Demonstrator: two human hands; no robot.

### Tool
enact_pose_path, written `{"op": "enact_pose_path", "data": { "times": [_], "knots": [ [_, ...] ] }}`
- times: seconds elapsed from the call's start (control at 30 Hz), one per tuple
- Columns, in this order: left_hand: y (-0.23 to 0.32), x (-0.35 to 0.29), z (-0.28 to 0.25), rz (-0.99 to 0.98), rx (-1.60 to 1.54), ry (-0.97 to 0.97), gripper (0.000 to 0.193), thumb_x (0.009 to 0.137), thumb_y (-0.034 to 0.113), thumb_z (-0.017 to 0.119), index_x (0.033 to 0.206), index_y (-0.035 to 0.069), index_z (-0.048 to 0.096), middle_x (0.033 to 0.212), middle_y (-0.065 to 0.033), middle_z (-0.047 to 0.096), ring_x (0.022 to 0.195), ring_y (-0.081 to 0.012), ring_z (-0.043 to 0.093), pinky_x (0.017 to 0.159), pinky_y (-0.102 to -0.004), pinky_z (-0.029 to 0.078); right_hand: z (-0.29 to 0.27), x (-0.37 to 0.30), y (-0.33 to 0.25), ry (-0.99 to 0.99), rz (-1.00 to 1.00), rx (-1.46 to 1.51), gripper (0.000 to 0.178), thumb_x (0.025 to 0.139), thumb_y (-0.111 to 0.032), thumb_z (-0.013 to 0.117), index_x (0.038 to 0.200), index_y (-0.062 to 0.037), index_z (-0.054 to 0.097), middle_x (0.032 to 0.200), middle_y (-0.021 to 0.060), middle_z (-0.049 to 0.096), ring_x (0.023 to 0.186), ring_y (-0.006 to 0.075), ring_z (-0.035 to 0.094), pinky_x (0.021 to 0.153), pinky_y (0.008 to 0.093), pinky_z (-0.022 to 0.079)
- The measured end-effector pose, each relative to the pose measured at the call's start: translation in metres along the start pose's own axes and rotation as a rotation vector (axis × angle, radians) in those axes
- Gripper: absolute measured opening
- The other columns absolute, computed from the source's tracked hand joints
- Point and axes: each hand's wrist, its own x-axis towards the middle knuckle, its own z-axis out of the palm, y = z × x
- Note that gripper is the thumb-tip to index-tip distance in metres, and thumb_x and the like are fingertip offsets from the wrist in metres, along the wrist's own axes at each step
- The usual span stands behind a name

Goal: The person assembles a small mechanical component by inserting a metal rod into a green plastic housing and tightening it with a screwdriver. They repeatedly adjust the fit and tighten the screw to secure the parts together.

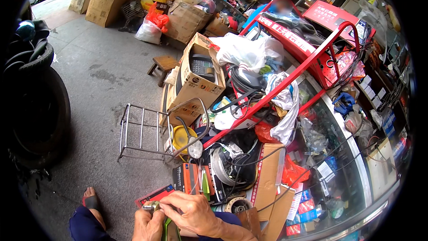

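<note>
Low in the picture, my left hand (pixel 148 225) is closed around a small shiny metal piece (pixel 152 206), its kind too small to make out. My right hand (pixel 192 212) reaches over from the right, its thumb and forefinger pinched together at the same piece. What the right fingertips grip is hidden. A bright green object (pixel 171 231) shows just beneath the hands; I cannot tell whether it is held. Beyond them lie a red and black flat package (pixel 156 195) and an orange and black box (pixel 189 177).
To the left stand stacked black tyres (pixel 62 102). A metal wire rack (pixel 142 129) is on the floor ahead, near a small wooden stool (pixel 164 64) and a cardboard box (pixel 200 85). A cluttered glass counter (pixel 352 160) with a red metal frame (pixel 285 93) fills the right.
</note>
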Motion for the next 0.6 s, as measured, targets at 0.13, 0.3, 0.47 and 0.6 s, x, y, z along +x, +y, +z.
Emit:
{"op": "enact_pose_path", "data": {
  "times": [0.13,0.3,0.47,0.6],
  "knots": [
    [0.001,0.005,0.002,-0.006,0.028,-0.040,0.019,0.090,0.012,0.046,0.096,0.000,0.058,0.080,-0.0038,0.061,0.066,-0.0087,0.055,0.056,-0.0226,0.045,-0.007,0.004,-0.005,-0.012,-0.054,-0.061,0.007,0.080,-0.010,0.065,0.084,-0.0041,0.064,0.075,0.0080,0.063,0.063,0.0242,0.063,0.054,0.0313,0.049],
    [0.000,-0.013,-0.013,-0.020,-0.002,0.036,0.018,0.089,0.014,0.048,0.098,0.001,0.058,0.079,-0.0040,0.061,0.067,-0.0086,0.056,0.055,-0.0222,0.045,-0.003,0.007,-0.013,-0.037,-0.139,-0.125,0.006,0.079,-0.008,0.064,0.082,-0.0033,0.062,0.074,0.0068,0.061,0.061,0.0241,0.061,0.053,0.0319,0.048],
    [-0.005,0.009,-0.004,0.093,0.237,-0.009,0.014,0.091,0.011,0.047,0.086,-0.001,0.049,0.071,-0.0037,0.050,0.069,-0.0087,0.045,0.058,-0.0296,0.041,0.002,0.005,0.002,-0.025,-0.045,-0.060,0.004,0.081,-0.007,0.063,0.080,-0.0046,0.060,0.070,0.0097,0.056,0.057,0.0282,0.058,0.049,0.0359,0.046],
    [0.001,-0.004,-0.007,0.019,0.199,-0.007,0.008,0.091,0.005,0.046,0.093,-0.002,0.048,0.079,0.0005,0.047,0.076,-0.0063,0.040,0.067,-0.0238,0.039,0.003,0.004,-0.014,-0.077,-0.015,-0.072,0.007,0.080,-0.003,0.063,0.080,-0.0018,0.056,0.069,0.0103,0.056,0.056,0.0283,0.058,0.047,0.0360,0.045]
  ]
}}
